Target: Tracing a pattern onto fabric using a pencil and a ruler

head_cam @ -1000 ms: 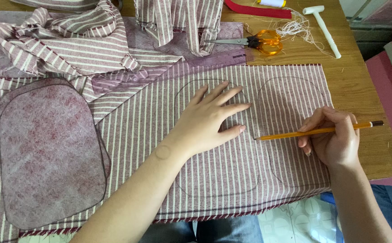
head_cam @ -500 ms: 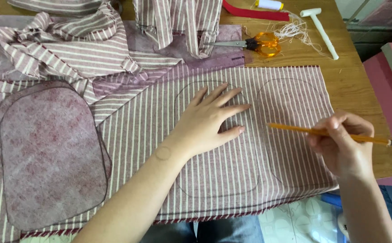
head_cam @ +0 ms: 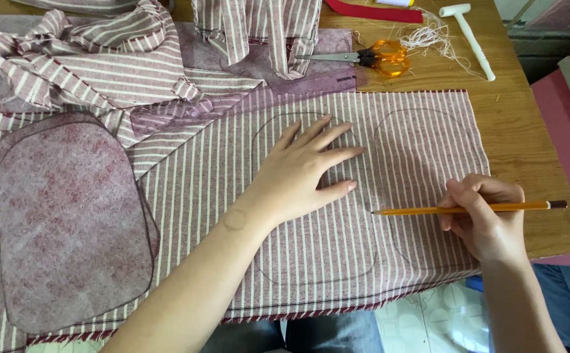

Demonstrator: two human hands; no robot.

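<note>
The left hand (head_cam: 301,173) lies flat at the centre of the frame, fingers spread, pressing down a sheet of maroon-and-white striped cloth (head_cam: 337,261) over a rounded outline drawn on it. The right hand (head_cam: 487,219), at lower right, pinches a yellow pencil (head_cam: 468,209) between thumb and fingers; the pencil lies nearly level, its tip pointing left and sitting at the left edge of a second drawn outline (just beside the first).

To trace well here, the flat hand should keep the cloth taut and still near the line, so the stripes do not bunch under the tip. The pencil would likely mark more cleanly held steeper, with light, even pressure.

At the left of the frame lies a rounded mottled maroon piece (head_cam: 69,222), resting on the striped cloth. Crumpled striped fabric (head_cam: 95,59) is heaped at upper left. At top centre sit orange-handled scissors (head_cam: 373,57), with a tangle of loose thread (head_cam: 432,38) and a small white mallet (head_cam: 471,36) to their right. All rests on a wooden table (head_cam: 533,144); at the bottom edge, pale patterned floor tiles (head_cam: 429,314) show below the cloth.
</note>
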